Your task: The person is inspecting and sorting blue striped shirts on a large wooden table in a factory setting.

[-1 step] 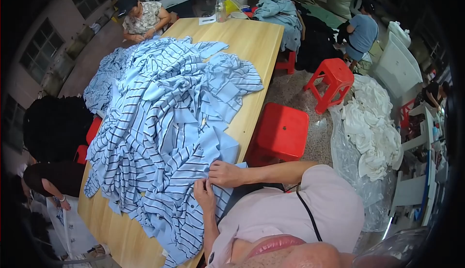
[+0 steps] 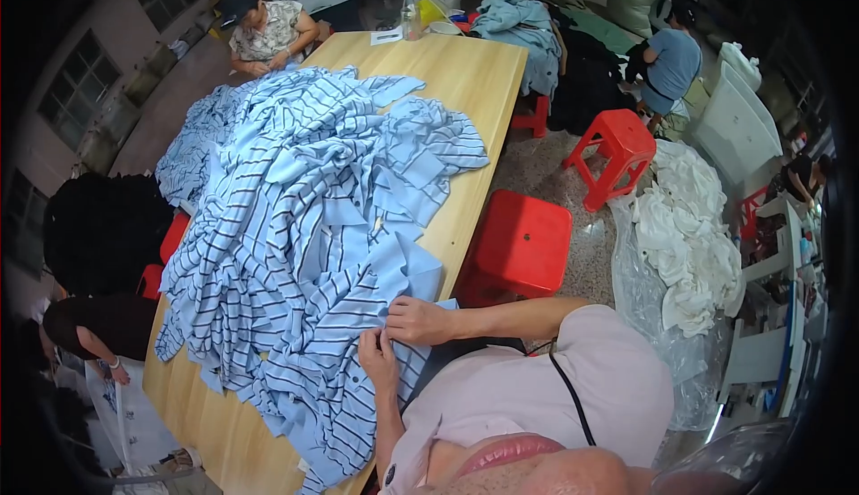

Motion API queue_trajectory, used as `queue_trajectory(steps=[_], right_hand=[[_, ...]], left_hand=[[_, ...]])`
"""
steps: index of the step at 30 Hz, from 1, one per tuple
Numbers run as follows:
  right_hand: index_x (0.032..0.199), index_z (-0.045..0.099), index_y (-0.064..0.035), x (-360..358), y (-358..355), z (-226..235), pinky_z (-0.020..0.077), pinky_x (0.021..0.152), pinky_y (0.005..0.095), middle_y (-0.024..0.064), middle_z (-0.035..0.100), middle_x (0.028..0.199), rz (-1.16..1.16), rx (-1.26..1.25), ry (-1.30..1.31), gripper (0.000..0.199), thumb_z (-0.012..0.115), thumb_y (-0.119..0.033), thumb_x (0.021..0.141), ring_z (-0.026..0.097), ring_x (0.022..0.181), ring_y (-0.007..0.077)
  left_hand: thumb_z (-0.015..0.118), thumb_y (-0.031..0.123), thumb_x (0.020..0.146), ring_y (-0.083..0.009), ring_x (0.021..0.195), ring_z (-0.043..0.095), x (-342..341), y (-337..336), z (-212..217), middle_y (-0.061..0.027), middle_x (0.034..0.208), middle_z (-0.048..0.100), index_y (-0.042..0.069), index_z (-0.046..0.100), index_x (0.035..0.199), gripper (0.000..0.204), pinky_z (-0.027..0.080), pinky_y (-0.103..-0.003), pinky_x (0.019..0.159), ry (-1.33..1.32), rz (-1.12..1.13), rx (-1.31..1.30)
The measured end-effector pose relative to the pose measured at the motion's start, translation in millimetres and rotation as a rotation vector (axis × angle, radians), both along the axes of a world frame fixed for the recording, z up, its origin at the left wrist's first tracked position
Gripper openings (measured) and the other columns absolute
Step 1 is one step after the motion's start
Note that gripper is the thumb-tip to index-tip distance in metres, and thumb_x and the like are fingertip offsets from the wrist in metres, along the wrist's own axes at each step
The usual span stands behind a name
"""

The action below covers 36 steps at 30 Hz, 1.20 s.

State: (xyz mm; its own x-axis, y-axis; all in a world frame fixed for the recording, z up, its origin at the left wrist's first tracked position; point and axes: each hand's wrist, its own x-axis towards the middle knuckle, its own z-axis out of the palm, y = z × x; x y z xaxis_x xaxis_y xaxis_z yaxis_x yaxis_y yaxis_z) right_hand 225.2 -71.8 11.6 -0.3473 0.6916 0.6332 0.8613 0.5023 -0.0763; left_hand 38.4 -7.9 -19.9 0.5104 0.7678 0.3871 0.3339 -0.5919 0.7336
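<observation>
A large heap of light blue shirts (image 2: 286, 191) with dark stripes covers much of the wooden table (image 2: 456, 65). At the heap's near right edge, both my hands pinch the cloth of one striped shirt (image 2: 358, 302). My right hand (image 2: 417, 321) is closed, its fingers bent over the fabric. Just left of it and slightly nearer, my left hand (image 2: 378, 357) is closed with thumb and fingertips together on the same shirt. The two hands almost touch. Exactly which part of the shirt lies between the fingertips is hidden.
Red stools (image 2: 521, 240) stand right of the table. White cloth (image 2: 684, 235) lies on plastic sheeting farther right. One person (image 2: 268, 34) sits at the table's far left corner, another (image 2: 671, 65) at the back right. A black pile (image 2: 103, 226) is on the left.
</observation>
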Motion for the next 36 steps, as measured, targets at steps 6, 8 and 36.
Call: queue_trajectory(steps=[6, 8, 36], right_hand=[[0.093, 0.067, -0.0068, 7, -11, -12, 0.0490, 0.069, 0.0349, 0.0041, 0.058, 0.090, -0.024, -0.120, 0.037, 0.012, 0.066, -0.015, 0.085, 0.060, 0.092, 0.0211], [0.093, 0.065, -0.0061, 4, -14, -19, 0.0508, 0.067, 0.0359, 0.0053, 0.055, 0.087, -0.041, -0.155, 0.028, 0.016, 0.068, -0.015, 0.081, 0.060, 0.089, 0.0223], [0.106, 0.069, -0.0040, 19, -2, 5, 0.0506, 0.092, 0.0428, 0.0063, 0.062, 0.097, 0.153, -0.101, -0.011, 0.025, 0.065, -0.013, 0.083, 0.063, 0.093, 0.0248]], left_hand=[[0.069, 0.007, 0.100, -0.0294, 0.080, 0.063, 1, -5, 7, -0.0128, 0.090, 0.066, -0.001, 0.069, 0.098, 0.008, 0.050, -0.038, 0.074, 0.015, -0.008, -0.030], [0.070, 0.009, 0.099, -0.0310, 0.083, 0.064, -1, -6, 7, -0.0130, 0.092, 0.067, 0.000, 0.070, 0.099, 0.009, 0.049, -0.040, 0.076, 0.049, 0.008, -0.018], [0.068, 0.018, 0.099, -0.0368, 0.093, 0.068, 2, 0, 23, -0.0140, 0.095, 0.072, 0.003, 0.071, 0.096, 0.015, 0.048, -0.049, 0.081, 0.081, -0.053, -0.146]])
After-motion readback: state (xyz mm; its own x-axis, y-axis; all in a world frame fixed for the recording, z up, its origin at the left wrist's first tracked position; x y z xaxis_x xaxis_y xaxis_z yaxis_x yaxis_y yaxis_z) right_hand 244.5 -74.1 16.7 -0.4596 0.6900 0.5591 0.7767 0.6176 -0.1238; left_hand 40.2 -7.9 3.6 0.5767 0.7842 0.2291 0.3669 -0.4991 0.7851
